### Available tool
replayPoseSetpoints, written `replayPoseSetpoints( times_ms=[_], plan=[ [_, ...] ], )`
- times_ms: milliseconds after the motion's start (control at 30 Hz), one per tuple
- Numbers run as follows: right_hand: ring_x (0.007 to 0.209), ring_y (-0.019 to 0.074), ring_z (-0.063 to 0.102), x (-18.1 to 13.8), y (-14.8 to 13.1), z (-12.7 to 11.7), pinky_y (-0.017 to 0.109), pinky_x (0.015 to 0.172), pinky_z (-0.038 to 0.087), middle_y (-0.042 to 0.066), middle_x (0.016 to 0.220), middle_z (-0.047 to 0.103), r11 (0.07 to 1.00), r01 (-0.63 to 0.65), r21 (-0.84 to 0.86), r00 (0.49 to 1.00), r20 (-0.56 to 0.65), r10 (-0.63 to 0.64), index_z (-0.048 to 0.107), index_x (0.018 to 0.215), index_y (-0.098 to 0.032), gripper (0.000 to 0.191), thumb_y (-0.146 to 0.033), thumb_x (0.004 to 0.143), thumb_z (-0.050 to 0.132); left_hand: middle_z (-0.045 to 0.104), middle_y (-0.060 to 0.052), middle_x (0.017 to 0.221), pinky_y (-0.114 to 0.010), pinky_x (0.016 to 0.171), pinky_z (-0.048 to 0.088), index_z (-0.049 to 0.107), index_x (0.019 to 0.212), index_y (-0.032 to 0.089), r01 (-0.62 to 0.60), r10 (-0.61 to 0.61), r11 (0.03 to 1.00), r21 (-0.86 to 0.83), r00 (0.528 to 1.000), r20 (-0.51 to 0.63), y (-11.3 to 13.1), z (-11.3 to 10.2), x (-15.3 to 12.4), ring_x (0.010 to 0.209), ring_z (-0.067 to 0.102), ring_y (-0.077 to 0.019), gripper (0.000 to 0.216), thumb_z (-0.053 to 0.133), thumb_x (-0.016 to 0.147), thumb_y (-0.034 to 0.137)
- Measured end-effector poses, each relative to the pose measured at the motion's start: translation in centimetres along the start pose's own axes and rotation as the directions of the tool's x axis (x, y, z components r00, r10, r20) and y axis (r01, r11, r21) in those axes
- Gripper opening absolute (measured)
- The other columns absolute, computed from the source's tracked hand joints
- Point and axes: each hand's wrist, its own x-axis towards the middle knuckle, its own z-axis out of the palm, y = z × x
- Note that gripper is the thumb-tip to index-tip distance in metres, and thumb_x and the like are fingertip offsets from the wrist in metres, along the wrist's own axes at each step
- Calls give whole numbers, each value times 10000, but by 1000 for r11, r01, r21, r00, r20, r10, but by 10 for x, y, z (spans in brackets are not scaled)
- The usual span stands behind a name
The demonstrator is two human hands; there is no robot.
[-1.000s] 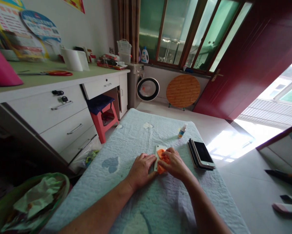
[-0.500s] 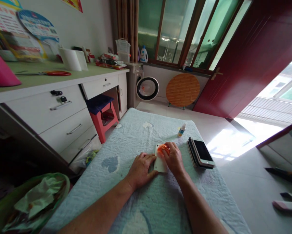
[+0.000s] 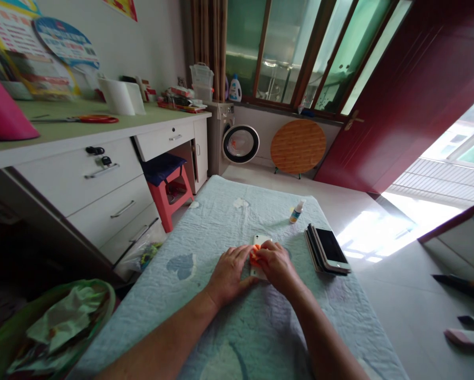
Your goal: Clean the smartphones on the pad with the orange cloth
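A white phone [image 3: 262,240] lies flat on the cloth-covered table, its back facing up. Along its left side my left hand [image 3: 229,274] grips it, fingers at the edge and thumb near the lower end. Pinched in my right hand [image 3: 277,266] is a crumpled orange cloth [image 3: 254,255], pressed against the phone's middle. Both hands hide part of the phone. To the right, a stack of phones [image 3: 328,250] rests with a dark screen on top. Beyond the hands a small spray bottle [image 3: 296,212] stands upright.
A pale blue quilted cover [image 3: 205,227] spreads over the table. Left are a desk [image 3: 157,119] with scissors [image 3: 96,120], a red stool [image 3: 167,203] and a green bin [image 3: 109,301] holding waste. Behind stand an open washing machine [image 3: 216,142] and a round wooden tabletop [image 3: 298,145].
My right hand has moved the orange cloth down and slightly left, from the phone's upper end to its middle. My left hand stays at the phone's left side.
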Motion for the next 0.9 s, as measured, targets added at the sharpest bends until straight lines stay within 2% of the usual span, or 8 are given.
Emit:
replayPoseSetpoints(
  times_ms=[100,200,367,500,667,900],
  plan=[
    [805,126,536,-6,-3,-9,241,767,387,20,861,606,990,72,118,988,128,-87,726,811,-212,158,-157,852,583,555,-138,1314,-453,1020,383,467,1328,157,8,-7,1000,24,1000,-12,-1,1,-1,1179,514,-299,670,612,815,562],
    [766,111,555,-9,-1,-19,213,728,407,21,836,590,967,76,244,962,238,-136,726,781,-185,133,-117,805,613,559,-135,1307,-439,1016,392,472,1332,158,7,-7,999,40,1000,-10,-1,1,-1,1176,518,-289,651,619,816,527],
    [730,107,560,-12,6,-31,200,684,418,12,812,583,949,35,315,940,311,-138,720,780,-180,109,-121,776,628,570,-111,1300,-428,991,400,505,1313,182,15,-16,999,42,1000,5,0,1,-1,1140,523,-275,612,583,836,558],
    [797,129,564,-12,17,-26,224,746,412,18,838,599,971,-29,236,979,201,-20,693,759,-178,116,-102,764,606,579,-86,1298,-418,979,388,575,1246,205,4,-5,1000,21,999,37,1,-1,-2,1123,508,-276,580,609,813,589],
    [831,153,547,-8,29,-9,259,782,410,42,911,595,978,-158,137,987,10,158,640,1040,-165,274,-111,780,573,592,-71,1276,-412,945,390,594,1224,232,-6,7,1000,-16,998,65,2,-4,0,1099,505,-283,565,605,805,610],
    [876,168,515,10,28,2,263,813,390,61,916,565,983,-177,45,983,-44,178,690,884,-167,175,-113,826,534,619,-56,1221,-393,916,400,629,1158,235,-52,54,998,-47,997,55,5,-7,0,1052,524,-267,477,584,835,584]
  ],
)
